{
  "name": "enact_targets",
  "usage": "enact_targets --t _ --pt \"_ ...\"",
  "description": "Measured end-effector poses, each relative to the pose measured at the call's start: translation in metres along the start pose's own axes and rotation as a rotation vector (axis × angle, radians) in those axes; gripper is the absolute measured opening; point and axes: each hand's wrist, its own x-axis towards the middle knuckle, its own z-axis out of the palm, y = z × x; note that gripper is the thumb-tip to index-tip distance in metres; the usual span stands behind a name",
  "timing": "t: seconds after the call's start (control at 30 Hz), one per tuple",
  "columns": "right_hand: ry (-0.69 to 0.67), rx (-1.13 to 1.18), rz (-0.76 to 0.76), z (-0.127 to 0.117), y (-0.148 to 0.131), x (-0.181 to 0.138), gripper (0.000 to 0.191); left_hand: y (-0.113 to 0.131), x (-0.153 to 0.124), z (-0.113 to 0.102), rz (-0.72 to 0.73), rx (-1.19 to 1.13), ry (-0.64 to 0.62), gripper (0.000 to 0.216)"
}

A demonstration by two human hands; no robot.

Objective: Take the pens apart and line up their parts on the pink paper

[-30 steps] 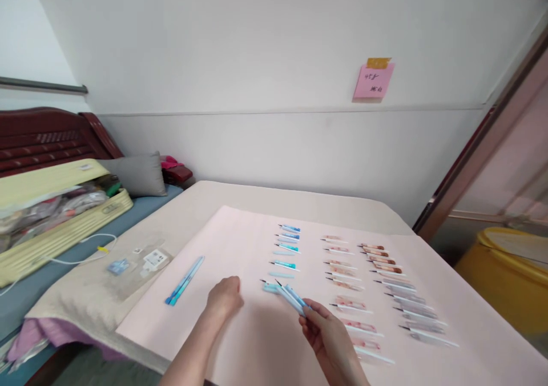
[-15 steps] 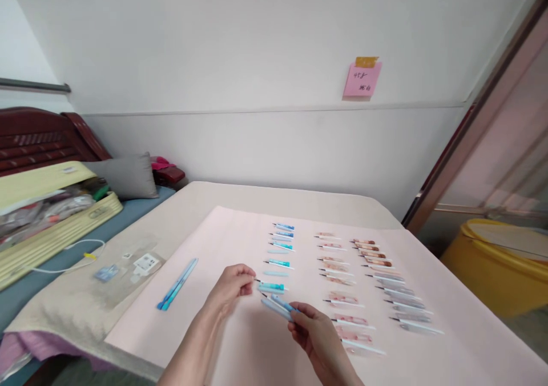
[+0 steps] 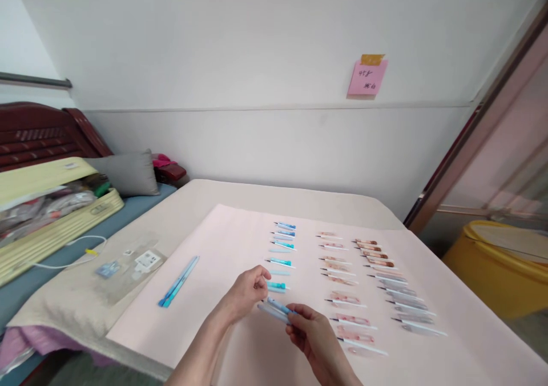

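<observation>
My right hand [image 3: 312,334] is closed round a blue gel pen [image 3: 278,306], in parts: a light-blue cap or barrel side by side, with a dark refill tip at the left end. My left hand [image 3: 250,289] is at that end, its fingers pinched together near the dark tip; whether anything is in them is hidden. Just beyond, a turquoise pen part [image 3: 276,286] with a white refill lies on the pink sheet, partly covered by my left fingers. Farther back a column of blue pen parts [image 3: 281,262] continues, refills beside them.
Pink pen parts [image 3: 351,320] and brown and grey ones [image 3: 406,292] lie in columns to the right on the pink sheet [image 3: 240,226]. Two blue pens [image 3: 178,281] lie at left. Clear plastic packaging [image 3: 137,263] rests farther left. A yellow bin [image 3: 492,272] stands at right.
My left hand has moved right, closer to the pen in my right hand, and now covers part of the turquoise pen. The right hand stays nearly in place, still holding its pen.
</observation>
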Motion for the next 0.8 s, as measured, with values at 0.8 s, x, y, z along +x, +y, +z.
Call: enact_targets --t 0.8 --pt "-0.020 0.129 0.037 0.003 -0.005 -0.005 0.027 -0.002 0.005 -0.004 -0.108 -0.084 0.260 0.029"
